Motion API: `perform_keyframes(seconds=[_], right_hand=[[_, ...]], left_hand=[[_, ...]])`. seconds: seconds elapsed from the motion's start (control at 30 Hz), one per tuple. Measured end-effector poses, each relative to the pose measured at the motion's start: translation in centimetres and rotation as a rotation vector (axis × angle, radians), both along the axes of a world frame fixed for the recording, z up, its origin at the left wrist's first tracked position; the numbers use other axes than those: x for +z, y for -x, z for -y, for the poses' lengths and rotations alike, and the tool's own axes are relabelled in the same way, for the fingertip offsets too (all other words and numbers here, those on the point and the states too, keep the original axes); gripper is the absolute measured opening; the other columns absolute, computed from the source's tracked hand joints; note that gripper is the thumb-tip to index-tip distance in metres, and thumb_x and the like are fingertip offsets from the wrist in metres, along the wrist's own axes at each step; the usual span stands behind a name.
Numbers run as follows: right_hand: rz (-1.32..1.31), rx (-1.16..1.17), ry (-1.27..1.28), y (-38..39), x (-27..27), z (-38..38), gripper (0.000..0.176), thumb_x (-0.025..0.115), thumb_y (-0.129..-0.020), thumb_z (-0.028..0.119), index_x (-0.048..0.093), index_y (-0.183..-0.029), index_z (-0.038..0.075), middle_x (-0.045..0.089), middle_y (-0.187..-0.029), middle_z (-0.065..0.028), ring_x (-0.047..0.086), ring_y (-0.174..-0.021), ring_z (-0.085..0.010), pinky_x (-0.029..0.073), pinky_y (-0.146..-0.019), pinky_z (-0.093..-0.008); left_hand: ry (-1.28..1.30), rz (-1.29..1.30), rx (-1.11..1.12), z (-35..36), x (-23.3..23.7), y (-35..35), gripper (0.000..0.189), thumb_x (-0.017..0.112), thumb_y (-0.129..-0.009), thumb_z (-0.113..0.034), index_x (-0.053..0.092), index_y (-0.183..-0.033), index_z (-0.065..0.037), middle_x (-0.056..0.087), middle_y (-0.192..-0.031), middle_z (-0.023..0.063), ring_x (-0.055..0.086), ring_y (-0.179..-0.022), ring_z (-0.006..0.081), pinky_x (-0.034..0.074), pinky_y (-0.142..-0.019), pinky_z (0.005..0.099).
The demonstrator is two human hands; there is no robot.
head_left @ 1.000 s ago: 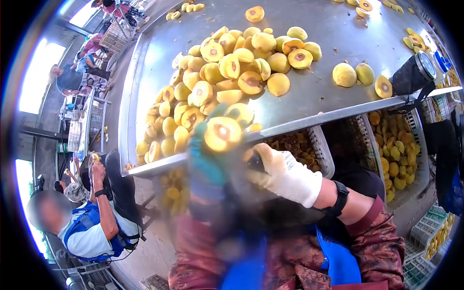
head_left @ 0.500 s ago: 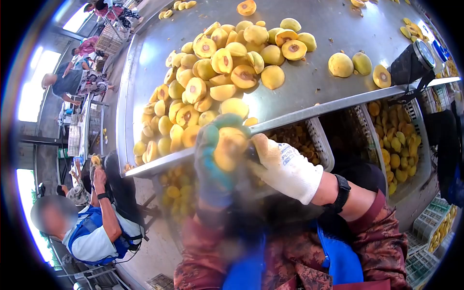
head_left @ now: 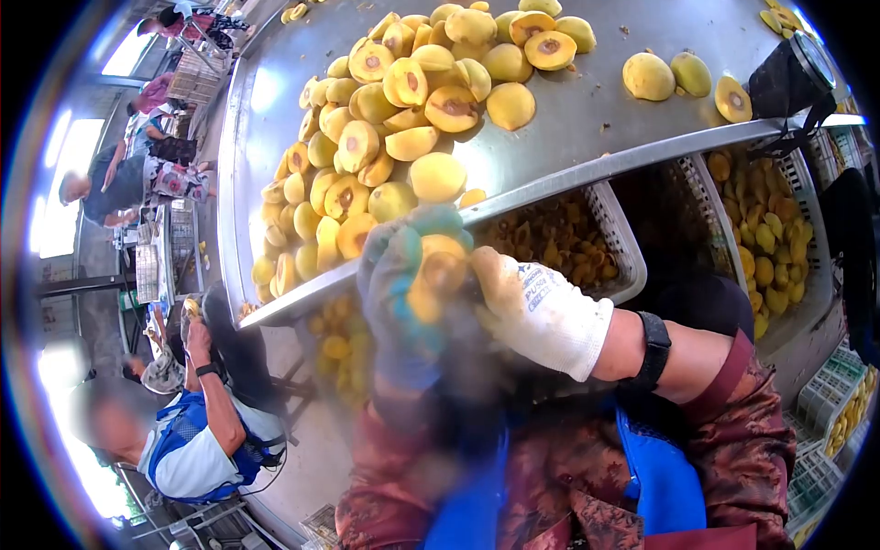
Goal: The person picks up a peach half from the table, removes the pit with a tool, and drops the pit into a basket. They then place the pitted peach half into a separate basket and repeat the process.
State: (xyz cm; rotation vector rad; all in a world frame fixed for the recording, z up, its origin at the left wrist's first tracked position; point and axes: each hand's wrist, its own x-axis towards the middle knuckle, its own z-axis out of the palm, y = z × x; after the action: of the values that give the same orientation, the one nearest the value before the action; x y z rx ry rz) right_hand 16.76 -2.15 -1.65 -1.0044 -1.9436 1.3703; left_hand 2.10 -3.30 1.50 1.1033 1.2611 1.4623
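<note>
My left hand (head_left: pixel 392 289), in a blue-grey and teal glove, is closed around a halved yellow peach (head_left: pixel 440 275) with its brownish cut centre turned up. The image is smeared around it. Close by on the right, my right hand (head_left: pixel 541 307) in a white printed glove has its fingers curled against the peach's side. Whatever those fingers pinch is blurred and hidden. Both hands are just in front of the metal table's edge (head_left: pixel 587 172). Beyond them lies a heap of halved peaches (head_left: pixel 357 147), some cut side up.
Whole-looking peaches (head_left: pixel 648 77) and a black cup-like container (head_left: pixel 786 78) stand at the table's right. Below the edge are a crate of dark scraps (head_left: pixel 623 234) and a crate of peach pieces (head_left: pixel 811 238). A co-worker in a blue vest (head_left: pixel 197 435) sits at the left.
The view has shifted slightly, so the heap sits higher in the picture. Both hands remain together at the peach half, which looks slightly turned in my left hand.
</note>
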Motion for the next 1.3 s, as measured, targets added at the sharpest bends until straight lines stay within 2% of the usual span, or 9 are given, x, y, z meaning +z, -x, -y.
perform_keyframes(seconds=[0.17,0.3,0.4,0.57,0.73,0.83,0.97,1.13,1.3], right_hand=[[-0.192,0.062,0.300,0.6,-0.9,0.7,0.032,0.039,-0.101,0.028,0.055,-0.091,0.003,0.062,-0.074,-0.0200,0.060,-0.069,-0.0389,0.046,-0.061,-0.0461],[-0.066,0.102,-0.089,0.3,-1.1,0.8,0.030,0.060,-0.086,0.011,0.046,-0.110,0.001,0.060,-0.077,-0.0191,0.063,-0.065,-0.0375,0.048,-0.055,-0.0420],[-0.027,0.075,0.063,0.4,0.3,-0.6,0.031,0.062,-0.086,0.012,0.046,-0.111,0.001,0.061,-0.078,-0.0211,0.064,-0.066,-0.0378,0.048,-0.056,-0.0411],[-0.200,0.049,0.163,0.6,1.5,-1.2,0.036,0.061,-0.086,0.017,0.048,-0.112,-0.003,0.062,-0.087,-0.0286,0.061,-0.083,-0.0472,0.051,-0.071,-0.0487],[-0.162,0.120,0.204,0.8,0.4,0.0,0.039,0.062,-0.085,0.011,0.045,-0.119,0.002,0.063,-0.086,-0.0212,0.064,-0.079,-0.0412,0.050,-0.063,-0.0439],[-0.133,0.185,0.275,0.3,0.7,0.4,0.046,0.060,-0.087,0.020,0.043,-0.121,-0.005,0.060,-0.091,-0.0323,0.061,-0.088,-0.0484,0.051,-0.076,-0.0486],[-0.131,0.255,0.493,-0.2,1.5,0.3,0.041,0.059,-0.089,0.018,0.043,-0.121,-0.003,0.061,-0.078,-0.0219,0.064,-0.069,-0.0339,0.053,-0.062,-0.0414],[-0.316,0.357,0.987,-1.3,3.7,-1.2,0.033,0.058,-0.091,0.016,0.044,-0.117,0.001,0.053,-0.065,-0.0053,0.053,-0.051,-0.0107,0.046,-0.047,-0.0276],[-0.241,0.311,0.866,-1.5,4.4,-0.9,0.037,0.059,-0.090,0.015,0.041,-0.120,0.002,0.053,-0.064,-0.0028,0.053,-0.048,-0.0118,0.046,-0.045,-0.0287]], left_hand=[[0.012,-0.016,0.023,0.5,-0.1,-0.1,0.032,0.046,-0.100,-0.023,0.060,-0.105,0.005,0.065,-0.098,0.0124,0.061,-0.083,0.0163,0.050,-0.075,0.0280],[0.168,-0.065,-0.073,0.0,0.3,1.0,0.034,0.046,-0.101,-0.026,0.059,-0.107,0.005,0.065,-0.097,0.0116,0.061,-0.085,0.0163,0.050,-0.078,0.0280],[0.156,0.224,-0.006,-1.6,1.0,0.0,0.037,0.046,-0.102,-0.029,0.058,-0.109,0.005,0.063,-0.099,0.0116,0.061,-0.090,0.0180,0.050,-0.080,0.0296],[-0.233,0.013,0.059,-0.8,-0.2,-1.2,0.063,0.052,-0.097,-0.043,0.045,-0.134,0.007,0.053,-0.127,0.0153,0.056,-0.112,0.0264,0.048,-0.099,0.0395],[-0.180,0.099,-0.009,0.0,0.1,-1.0,0.050,0.057,-0.096,-0.033,0.051,-0.127,0.006,0.056,-0.125,0.0216,0.061,-0.106,0.0283,0.055,-0.087,0.0367],[-0.003,0.189,-0.057,0.0,0.3,-0.3,0.044,0.058,-0.094,-0.028,0.054,-0.123,0.006,0.060,-0.118,0.0215,0.065,-0.097,0.0279,0.056,-0.082,0.0347],[0.222,0.128,-0.150,-0.1,1.7,0.3,0.041,0.056,-0.092,-0.024,0.057,-0.117,0.008,0.065,-0.107,0.0185,0.066,-0.090,0.0237,0.056,-0.080,0.0325],[0.140,0.100,-0.131,-0.5,1.4,-0.4,0.060,0.058,-0.093,-0.048,0.056,-0.120,0.005,0.066,-0.106,0.0208,0.067,-0.091,0.0264,0.058,-0.078,0.0361],[0.013,-0.022,-0.220,-0.6,0.8,0.9,0.055,0.063,-0.091,-0.044,0.058,-0.117,0.004,0.066,-0.107,0.0208,0.066,-0.094,0.0275,0.057,-0.079,0.0368]])
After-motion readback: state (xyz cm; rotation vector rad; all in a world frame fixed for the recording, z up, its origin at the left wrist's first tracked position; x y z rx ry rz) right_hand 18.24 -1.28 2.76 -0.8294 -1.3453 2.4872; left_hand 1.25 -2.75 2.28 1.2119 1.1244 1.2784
